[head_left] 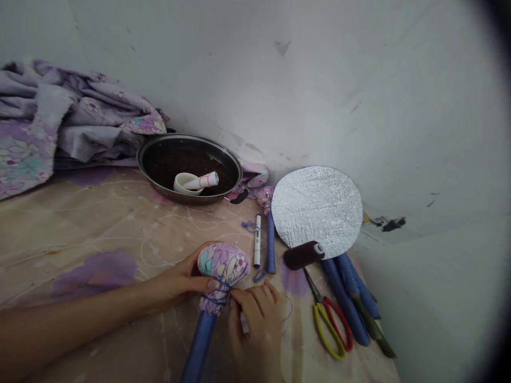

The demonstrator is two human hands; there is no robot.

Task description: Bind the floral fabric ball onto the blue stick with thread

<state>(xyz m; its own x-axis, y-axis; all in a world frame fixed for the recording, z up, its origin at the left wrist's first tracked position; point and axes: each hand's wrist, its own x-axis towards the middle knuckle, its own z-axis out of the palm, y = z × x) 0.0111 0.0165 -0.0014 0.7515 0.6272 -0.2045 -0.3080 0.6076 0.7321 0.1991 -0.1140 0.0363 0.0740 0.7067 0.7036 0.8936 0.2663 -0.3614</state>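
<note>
A blue-wrapped stick point(199, 343) carries a padded head point(225, 260) covered in purple floral cloth. Dark blue cord point(215, 295) winds several times around the neck of this cloth. My left hand point(184, 276) is closed around the head and neck, thumb pressed on the windings. Right beside the neck, my right hand point(259, 314) is closed in a pinch on a thin thread. A faint loop of thread point(289, 309) shows past its knuckles. The palm side of my right hand is hidden.
Behind stand a dark pan point(159, 194) holding a cup point(179, 183), and bunched floral cloth point(91, 122). To the right lie a marker point(257, 242), another cloth-headed stick point(270, 244), a thread spool point(301, 256), a silver disc point(319, 207), scissors point(331, 327) and blue-wrapped sticks point(347, 303).
</note>
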